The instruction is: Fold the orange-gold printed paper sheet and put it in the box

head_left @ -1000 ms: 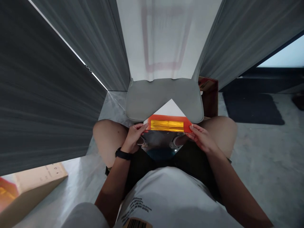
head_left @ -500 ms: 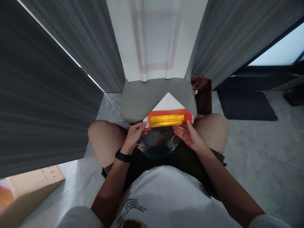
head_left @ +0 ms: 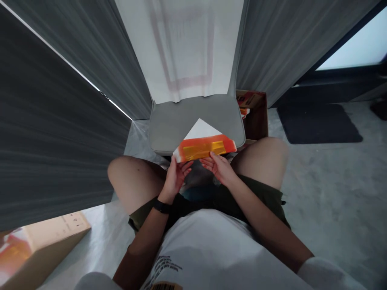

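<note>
A folded sheet of paper [head_left: 201, 131] is held up between my hands, above my lap and in front of the chair seat. It has a white pointed top, an orange band and a shiny gold strip along its lower part. My left hand [head_left: 176, 176] grips its lower left corner, thumb in front and fingers behind, the fingertips showing below the edge. My right hand [head_left: 220, 167] pinches the lower edge right of the middle, thumb on the gold strip. The paper's right end sticks out free past that hand.
A grey chair [head_left: 169, 129] stands ahead, a white sheet [head_left: 187, 48] hanging over its back. Behind its right side is an open cardboard box [head_left: 256, 117] with orange-and-white pieces. Another cardboard box [head_left: 60, 231] lies lower left. Grey curtains [head_left: 75, 133] flank both sides; a dark mat [head_left: 317, 123] lies right.
My right hand has slid inward along the lower edge, from near the right corner toward the middle. The paper has shifted left and tilted slightly, its left end lower. The view has shifted too.
</note>
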A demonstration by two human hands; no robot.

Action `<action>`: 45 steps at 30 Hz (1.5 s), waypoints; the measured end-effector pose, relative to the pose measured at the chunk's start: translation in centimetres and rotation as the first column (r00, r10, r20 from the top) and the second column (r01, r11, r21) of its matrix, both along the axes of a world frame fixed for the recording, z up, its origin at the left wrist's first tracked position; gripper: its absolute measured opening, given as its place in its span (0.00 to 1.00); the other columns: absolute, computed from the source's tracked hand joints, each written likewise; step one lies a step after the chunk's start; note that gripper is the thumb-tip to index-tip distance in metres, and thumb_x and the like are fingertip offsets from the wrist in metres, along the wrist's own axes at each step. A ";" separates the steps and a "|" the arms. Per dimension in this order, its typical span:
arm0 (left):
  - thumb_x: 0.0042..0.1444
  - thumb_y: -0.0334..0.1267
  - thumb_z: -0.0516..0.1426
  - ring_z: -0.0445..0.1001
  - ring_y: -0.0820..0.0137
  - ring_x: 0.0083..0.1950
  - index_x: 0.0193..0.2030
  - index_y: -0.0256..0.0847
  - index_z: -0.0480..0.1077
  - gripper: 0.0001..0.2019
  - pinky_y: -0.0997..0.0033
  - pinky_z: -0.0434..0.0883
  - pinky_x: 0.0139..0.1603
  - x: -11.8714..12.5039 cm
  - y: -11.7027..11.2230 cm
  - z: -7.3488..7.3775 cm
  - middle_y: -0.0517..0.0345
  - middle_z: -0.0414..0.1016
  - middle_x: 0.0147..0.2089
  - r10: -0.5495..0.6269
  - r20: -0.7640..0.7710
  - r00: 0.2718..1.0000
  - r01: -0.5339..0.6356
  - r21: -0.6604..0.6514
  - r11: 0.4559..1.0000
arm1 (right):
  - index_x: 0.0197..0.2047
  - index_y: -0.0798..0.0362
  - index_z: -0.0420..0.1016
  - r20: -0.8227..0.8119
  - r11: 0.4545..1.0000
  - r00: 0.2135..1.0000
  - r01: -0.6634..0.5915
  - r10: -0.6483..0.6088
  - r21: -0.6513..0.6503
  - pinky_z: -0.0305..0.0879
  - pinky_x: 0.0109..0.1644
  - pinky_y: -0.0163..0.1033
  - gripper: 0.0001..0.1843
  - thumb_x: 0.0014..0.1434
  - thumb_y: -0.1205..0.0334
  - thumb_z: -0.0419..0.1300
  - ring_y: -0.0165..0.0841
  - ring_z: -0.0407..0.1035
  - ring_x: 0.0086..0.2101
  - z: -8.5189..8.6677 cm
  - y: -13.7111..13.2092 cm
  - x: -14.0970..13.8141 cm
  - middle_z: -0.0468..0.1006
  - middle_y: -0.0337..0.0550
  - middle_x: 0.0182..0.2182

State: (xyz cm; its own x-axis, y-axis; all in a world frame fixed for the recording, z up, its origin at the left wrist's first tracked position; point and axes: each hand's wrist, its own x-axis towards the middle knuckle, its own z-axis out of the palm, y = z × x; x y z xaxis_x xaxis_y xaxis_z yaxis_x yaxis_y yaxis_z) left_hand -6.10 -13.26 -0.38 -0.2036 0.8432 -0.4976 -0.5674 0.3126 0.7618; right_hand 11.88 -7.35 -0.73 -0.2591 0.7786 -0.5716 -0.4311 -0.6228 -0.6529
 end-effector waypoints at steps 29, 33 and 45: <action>0.64 0.62 0.59 0.79 0.60 0.59 0.59 0.42 0.76 0.28 0.68 0.76 0.49 0.9 2.0 -1.7 0.48 0.79 0.63 0.176 -0.117 0.977 -0.181 -0.037 0.983 | 0.35 0.50 0.79 0.090 0.998 0.994 0.055 -0.053 -0.015 0.77 0.40 0.36 0.14 0.64 0.48 0.68 0.36 0.83 0.39 -0.6 -0.7 -0.7 0.88 0.46 0.37; 0.63 0.60 0.61 0.79 0.61 0.58 0.59 0.41 0.76 0.28 0.69 0.76 0.47 0.3 1.9 -1.7 0.49 0.81 0.60 0.189 -0.132 0.973 -0.198 -0.063 0.978 | 0.34 0.50 0.78 0.127 0.996 0.988 0.084 -0.084 0.005 0.77 0.41 0.36 0.14 0.62 0.49 0.70 0.35 0.83 0.40 -0.6 -0.6 -0.2 0.87 0.44 0.36; 0.57 0.54 0.66 0.82 0.61 0.50 0.51 0.37 0.80 0.24 0.70 0.74 0.41 -0.5 2.2 -0.3 0.48 0.84 0.53 0.231 -0.076 0.970 -0.232 0.001 0.973 | 0.36 0.48 0.76 0.133 0.984 0.975 0.177 -0.177 0.016 0.77 0.40 0.37 0.10 0.66 0.52 0.65 0.36 0.83 0.39 0.8 1.0 0.7 0.84 0.41 0.32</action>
